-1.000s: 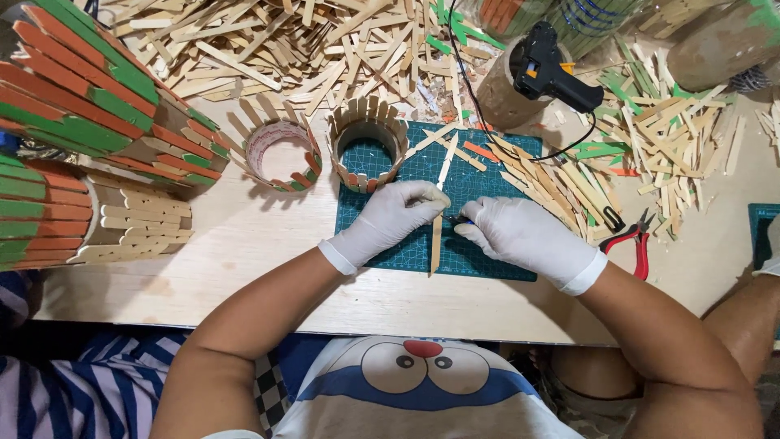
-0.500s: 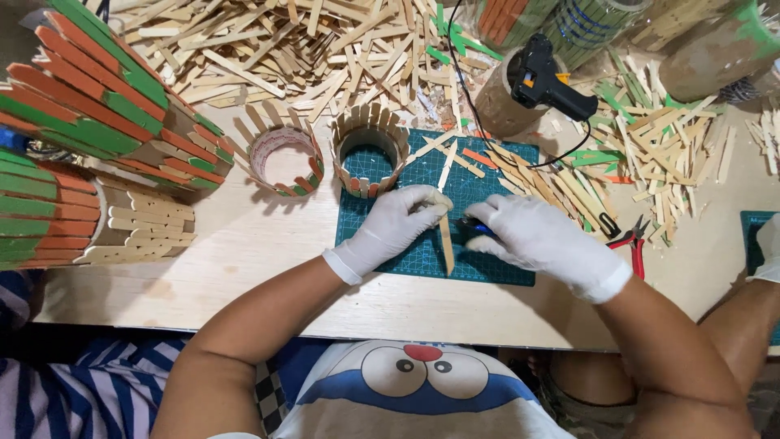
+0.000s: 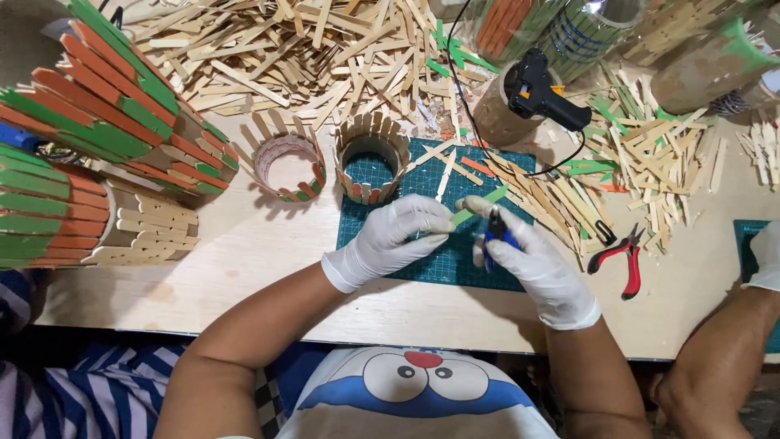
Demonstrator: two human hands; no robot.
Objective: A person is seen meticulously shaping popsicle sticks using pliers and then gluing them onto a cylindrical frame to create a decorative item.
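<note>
1. The bench (image 3: pixel 244 268) is pale wood, and a dark green cutting mat (image 3: pixel 406 175) lies at its middle; every place below is told from that mat.
2. Beyond the mat, a wide heap of plain craft sticks (image 3: pixel 284 49) covers the far part of the bench, and right of the mat lies a smaller scatter of plain and green sticks (image 3: pixel 650 154).
3. Well left of the mat stand large stick-built pieces (image 3: pixel 89 146) in orange, green and bare wood.
4. Over the mat's near half, the left hand (image 3: pixel 398 236), in a white glove, is curled nearly closed, pinching one end of a green craft stick (image 3: pixel 475 207).
5. Beside it, over the mat's right half, the gloved right hand (image 3: pixel 524 260) is closed around blue-handled cutters (image 3: pixel 496 236), whose tip meets the green stick.
6. On the mat's far left corner stands a round stick-walled holder (image 3: pixel 372 167), open on top; the mat shows through its hollow.
7. Just left of the mat stands a second ring-shaped holder (image 3: pixel 286 167), edged with orange and green sticks; its inside shows only bench.
8. Past the mat's far right corner a black glue gun (image 3: pixel 544 89) rests on a cardboard tube.
9. Right of the mat lie red-handled pliers (image 3: pixel 621 260).
10. At the far right, another person's gloved hand (image 3: pixel 764 256) rests on a second green mat.
</note>
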